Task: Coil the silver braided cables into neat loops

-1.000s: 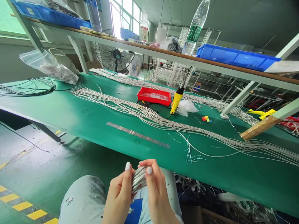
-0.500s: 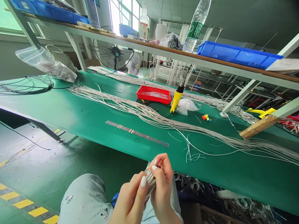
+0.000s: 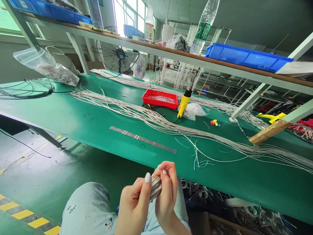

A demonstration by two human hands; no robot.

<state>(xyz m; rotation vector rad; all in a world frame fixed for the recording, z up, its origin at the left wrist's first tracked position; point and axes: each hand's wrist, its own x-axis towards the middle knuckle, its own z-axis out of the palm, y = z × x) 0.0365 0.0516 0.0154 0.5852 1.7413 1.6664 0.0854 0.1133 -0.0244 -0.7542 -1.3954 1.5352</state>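
Observation:
Between my two hands, over my lap and in front of the table edge, is a bundle of thin whitish-grey cables (image 3: 156,188). My left hand (image 3: 135,202) is wrapped round its left side, the thumb lying along the top. Closed at the upper end, my right hand (image 3: 167,192) pinches there with thumb and fingers. What exactly those fingertips pinch is hidden. Beyond them on the green table (image 3: 97,137) lie a steel ruler (image 3: 144,140) and a long spread of similar cables (image 3: 156,116).
A yellow heat gun (image 3: 184,104) stands beside a red tray (image 3: 160,99) of clippings. White offcuts (image 3: 197,156) lie to the right of the ruler. Overhead runs a shelf (image 3: 137,44) with bottles and a blue bin (image 3: 246,57). A tape-wrapped post (image 3: 269,132) is at right.
My left thumb has moved up along the cable bundle, and my right fingers have shifted slightly at its upper end. The view has moved a little; the table items stay put.

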